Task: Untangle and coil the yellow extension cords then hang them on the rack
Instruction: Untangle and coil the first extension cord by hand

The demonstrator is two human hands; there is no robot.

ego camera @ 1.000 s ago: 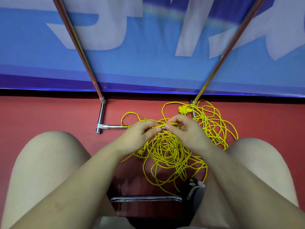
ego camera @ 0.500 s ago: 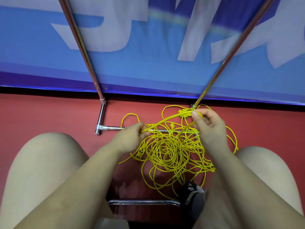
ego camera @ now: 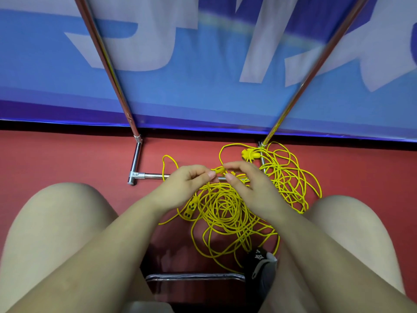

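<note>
Bare knees fill the lower corners, with a black shoe bottom centre-right. Just above, mid-frame, the left hand and right hand both pinch a strand of the yellow extension cords between curled fingers, over the tangled heap on the red floor. Behind them the chrome rack base and poles rise against a blue banner.

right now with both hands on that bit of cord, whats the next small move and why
Probably draw the pinched cord end up and away from the tangled pile. The left hand and right hand both pinch it above the heap, which lies uncoiled on the red floor across the rack base, so a free end has to be worked loose first.
</note>
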